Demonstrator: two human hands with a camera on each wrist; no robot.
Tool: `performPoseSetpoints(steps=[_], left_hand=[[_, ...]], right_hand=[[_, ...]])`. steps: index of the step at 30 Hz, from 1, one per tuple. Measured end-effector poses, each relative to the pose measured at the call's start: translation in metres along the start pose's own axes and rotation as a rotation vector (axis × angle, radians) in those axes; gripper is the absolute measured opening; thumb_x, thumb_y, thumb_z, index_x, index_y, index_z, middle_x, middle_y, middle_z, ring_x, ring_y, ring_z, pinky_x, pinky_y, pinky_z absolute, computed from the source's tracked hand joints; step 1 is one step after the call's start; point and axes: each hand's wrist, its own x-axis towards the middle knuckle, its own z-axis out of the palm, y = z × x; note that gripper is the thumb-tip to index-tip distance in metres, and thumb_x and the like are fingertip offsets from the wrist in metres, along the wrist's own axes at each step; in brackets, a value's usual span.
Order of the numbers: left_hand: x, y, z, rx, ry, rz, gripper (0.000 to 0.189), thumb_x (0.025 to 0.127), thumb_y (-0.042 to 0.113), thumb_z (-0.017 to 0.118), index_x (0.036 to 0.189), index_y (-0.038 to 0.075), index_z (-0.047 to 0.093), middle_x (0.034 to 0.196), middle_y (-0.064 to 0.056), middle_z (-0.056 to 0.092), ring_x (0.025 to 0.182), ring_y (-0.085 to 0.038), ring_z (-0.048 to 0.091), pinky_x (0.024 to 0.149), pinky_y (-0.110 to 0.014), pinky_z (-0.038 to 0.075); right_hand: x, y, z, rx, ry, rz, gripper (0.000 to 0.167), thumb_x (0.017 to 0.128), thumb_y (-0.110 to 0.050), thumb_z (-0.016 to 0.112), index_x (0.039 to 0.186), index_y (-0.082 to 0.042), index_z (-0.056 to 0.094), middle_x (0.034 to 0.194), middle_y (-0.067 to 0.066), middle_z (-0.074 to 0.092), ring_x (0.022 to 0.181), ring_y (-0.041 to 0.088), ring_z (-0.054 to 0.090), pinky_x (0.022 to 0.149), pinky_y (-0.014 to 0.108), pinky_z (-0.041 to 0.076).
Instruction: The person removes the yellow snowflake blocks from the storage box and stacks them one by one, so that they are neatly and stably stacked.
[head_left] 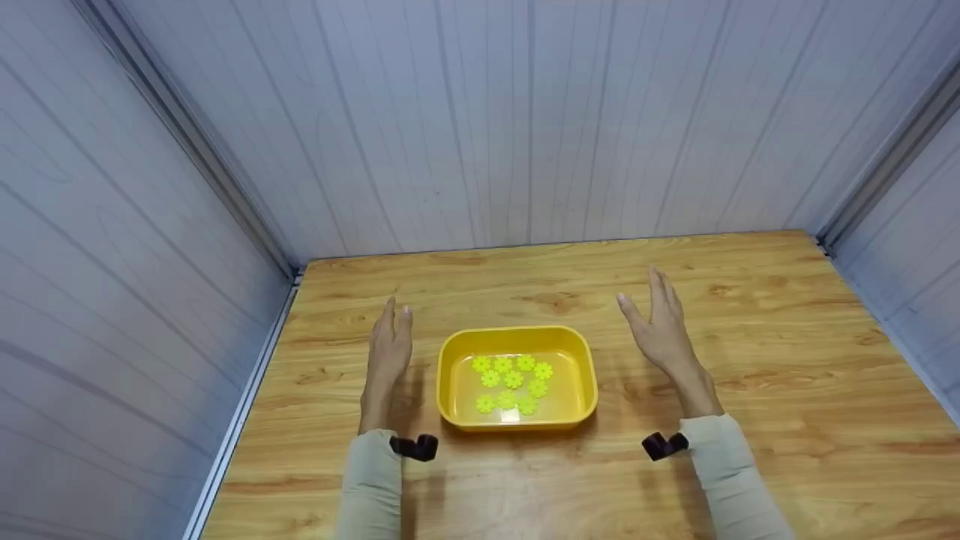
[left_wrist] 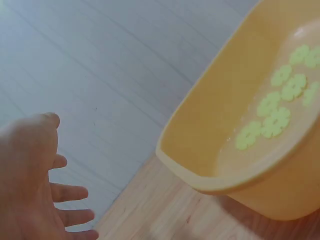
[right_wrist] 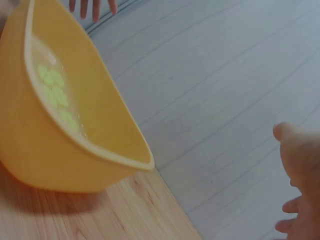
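A yellow rectangular basin stands on the wooden table between my two hands. Flat on its bottom lie several lime-yellow flower-shaped pieces, most of them in the middle and left part. To the basin's left my left hand is held apart from it, fingers straight and nothing in it; the left wrist view shows its fingers spread. On the other side my right hand is also off the basin, thumb away from the straight fingers, holding nothing. Only part of it shows in the right wrist view.
The wood-grain table meets a pale panelled wall at its back edge. Similar side walls stand at left and right. A small black camera is worn on the left wrist, another on the right.
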Motion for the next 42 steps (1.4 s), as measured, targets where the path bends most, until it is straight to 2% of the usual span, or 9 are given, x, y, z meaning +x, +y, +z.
performPoseSetpoints(steps=[5, 10, 15, 18, 23, 27, 31, 37, 42], left_hand=[[-0.001, 0.003, -0.001, -0.136, -0.024, -0.039, 0.064, 0.099, 0.047, 0.037, 0.15, 0.01, 0.025, 0.141, -0.019, 0.042, 0.128, -0.035, 0.043, 0.103, -0.05, 0.04], [-0.003, 0.003, 0.002, -0.217, -0.084, -0.085, 0.052, 0.101, 0.033, 0.042, 0.145, 0.005, 0.034, 0.135, -0.021, 0.047, 0.124, -0.036, 0.048, 0.1, -0.049, 0.044], [-0.004, 0.001, 0.008, -0.33, -0.144, -0.131, 0.05, 0.1, 0.023, 0.046, 0.142, -0.002, 0.036, 0.132, -0.026, 0.049, 0.12, -0.04, 0.051, 0.099, -0.049, 0.045], [-0.006, -0.001, 0.011, -0.356, -0.176, -0.152, 0.049, 0.1, 0.019, 0.047, 0.14, -0.005, 0.036, 0.129, -0.028, 0.05, 0.118, -0.041, 0.053, 0.098, -0.048, 0.046], [-0.009, -0.003, 0.012, -0.343, -0.237, -0.186, 0.043, 0.1, 0.013, 0.045, 0.139, -0.005, 0.039, 0.126, -0.026, 0.053, 0.114, -0.037, 0.057, 0.096, -0.046, 0.048], [-0.01, -0.007, 0.012, -0.351, -0.263, -0.223, 0.04, 0.1, 0.009, 0.045, 0.138, -0.003, 0.042, 0.125, -0.024, 0.055, 0.109, -0.031, 0.06, 0.093, -0.043, 0.05], [-0.012, -0.01, 0.013, -0.427, -0.273, -0.277, 0.041, 0.096, 0.003, 0.05, 0.137, 0.002, 0.045, 0.125, -0.021, 0.055, 0.11, -0.028, 0.059, 0.095, -0.042, 0.049], [-0.017, -0.013, 0.015, -0.453, -0.296, -0.254, 0.053, 0.088, -0.008, 0.055, 0.139, 0.004, 0.043, 0.13, -0.019, 0.052, 0.114, -0.028, 0.056, 0.095, -0.039, 0.049], [-0.019, -0.014, 0.018, -0.453, -0.317, -0.215, 0.064, 0.081, -0.019, 0.052, 0.14, 0.003, 0.04, 0.132, -0.021, 0.048, 0.118, -0.032, 0.052, 0.092, -0.036, 0.05]], right_hand=[[0.003, 0.0, 0.006, 0.192, -0.038, -0.001, 0.08, 0.095, -0.049, 0.049, 0.154, -0.012, 0.009, 0.157, 0.018, 0.016, 0.143, 0.038, 0.018, 0.113, 0.058, 0.019], [0.003, -0.007, 0.009, 0.314, -0.047, 0.004, 0.072, 0.096, -0.039, 0.051, 0.152, -0.007, 0.017, 0.152, 0.019, 0.028, 0.138, 0.037, 0.03, 0.112, 0.051, 0.027], [-0.003, -0.031, 0.008, 0.408, -0.086, 0.0, 0.064, 0.099, -0.025, 0.05, 0.149, -0.001, 0.021, 0.148, 0.024, 0.031, 0.135, 0.041, 0.033, 0.11, 0.053, 0.028], [-0.007, -0.043, 0.011, 0.437, -0.116, -0.004, 0.061, 0.099, -0.022, 0.049, 0.148, 0.002, 0.022, 0.146, 0.025, 0.032, 0.133, 0.04, 0.036, 0.11, 0.053, 0.029], [-0.011, -0.048, 0.021, 0.481, -0.18, 0.008, 0.06, 0.099, -0.023, 0.049, 0.148, 0.0, 0.022, 0.146, 0.022, 0.033, 0.133, 0.038, 0.036, 0.11, 0.051, 0.029], [-0.007, -0.038, 0.036, 0.538, -0.216, 0.019, 0.064, 0.098, -0.03, 0.051, 0.148, -0.003, 0.023, 0.145, 0.019, 0.034, 0.132, 0.035, 0.037, 0.11, 0.05, 0.03], [-0.005, -0.027, 0.051, 0.569, -0.231, 0.023, 0.066, 0.097, -0.035, 0.052, 0.148, -0.005, 0.024, 0.143, 0.018, 0.035, 0.13, 0.033, 0.038, 0.109, 0.051, 0.032], [-0.009, -0.03, 0.062, 0.56, -0.264, 0.048, 0.064, 0.096, -0.035, 0.053, 0.148, -0.008, 0.026, 0.144, 0.016, 0.035, 0.132, 0.032, 0.039, 0.109, 0.048, 0.035], [-0.012, -0.029, 0.071, 0.54, -0.28, 0.047, 0.06, 0.097, -0.031, 0.052, 0.148, -0.009, 0.027, 0.146, 0.016, 0.035, 0.133, 0.033, 0.039, 0.109, 0.046, 0.035]])
